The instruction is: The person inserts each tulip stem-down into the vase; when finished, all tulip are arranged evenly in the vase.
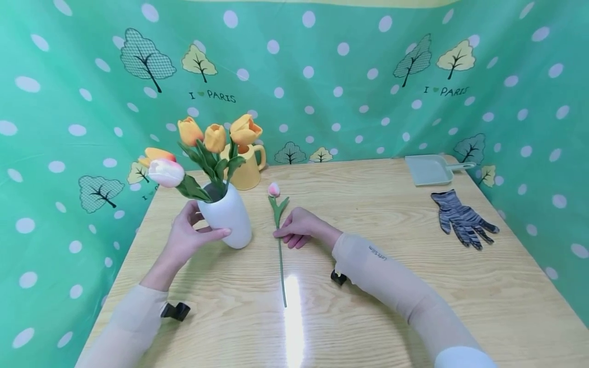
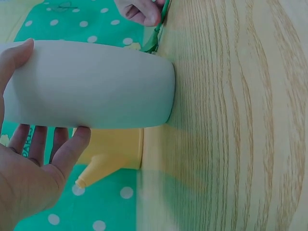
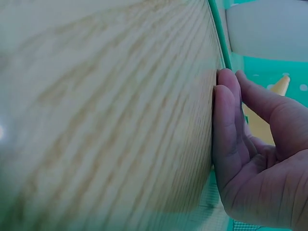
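My left hand grips a white vase at the left of the table, thumb on the near side and fingers round the other. The vase leans slightly; in the left wrist view its base is right at the tabletop. Several orange-yellow tulips and one pink-white tulip stand in it, spread outward. Right of the vase, a single pink tulip lies on the wood with its long green stem toward me. My right hand pinches that stem just below the leaves, its fingers low against the table.
Behind the vase stands a yellow watering can, its spout showing in the left wrist view. At the back right are a pale green dustpan and a grey striped glove. A green dotted cloth hangs around the wooden table.
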`<action>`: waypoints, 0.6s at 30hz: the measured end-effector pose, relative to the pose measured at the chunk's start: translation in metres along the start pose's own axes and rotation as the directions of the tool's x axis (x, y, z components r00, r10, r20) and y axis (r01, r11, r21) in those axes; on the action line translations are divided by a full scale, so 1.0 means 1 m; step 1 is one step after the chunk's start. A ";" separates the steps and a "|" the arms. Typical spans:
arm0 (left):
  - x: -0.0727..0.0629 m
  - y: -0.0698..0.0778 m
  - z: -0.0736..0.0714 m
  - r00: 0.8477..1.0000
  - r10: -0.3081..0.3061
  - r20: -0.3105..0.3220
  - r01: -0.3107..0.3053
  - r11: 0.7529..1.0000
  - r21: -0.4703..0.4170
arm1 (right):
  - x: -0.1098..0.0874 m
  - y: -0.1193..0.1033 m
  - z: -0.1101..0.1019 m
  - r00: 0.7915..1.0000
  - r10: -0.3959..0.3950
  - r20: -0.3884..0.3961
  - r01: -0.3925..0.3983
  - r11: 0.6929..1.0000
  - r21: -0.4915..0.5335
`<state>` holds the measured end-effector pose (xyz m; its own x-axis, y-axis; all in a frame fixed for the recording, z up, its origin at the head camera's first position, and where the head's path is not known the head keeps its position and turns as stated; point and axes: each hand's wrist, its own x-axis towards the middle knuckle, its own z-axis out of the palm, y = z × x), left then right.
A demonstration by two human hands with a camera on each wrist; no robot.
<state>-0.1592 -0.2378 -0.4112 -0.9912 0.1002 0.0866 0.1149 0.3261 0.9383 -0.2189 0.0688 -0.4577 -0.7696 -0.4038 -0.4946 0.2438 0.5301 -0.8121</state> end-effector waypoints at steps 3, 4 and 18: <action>0.000 -0.001 0.000 1.000 -0.006 0.000 0.006 1.000 -0.016 | 0.000 -0.001 0.001 1.000 0.013 -0.013 -0.013 1.000 -0.013; 0.000 -0.001 -0.001 1.000 -0.006 0.001 0.006 1.000 -0.019 | 0.001 -0.002 0.002 1.000 0.016 -0.018 -0.016 1.000 -0.019; 0.000 -0.002 -0.001 1.000 -0.008 0.000 0.008 1.000 -0.020 | 0.000 -0.007 0.006 0.999 0.007 -0.049 -0.011 0.997 -0.080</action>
<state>-0.1597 -0.2398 -0.4129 -0.9920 0.0976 0.0796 0.1061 0.3077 0.9456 -0.2170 0.0607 -0.4539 -0.7957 -0.3631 -0.4849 0.2046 0.5923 -0.7793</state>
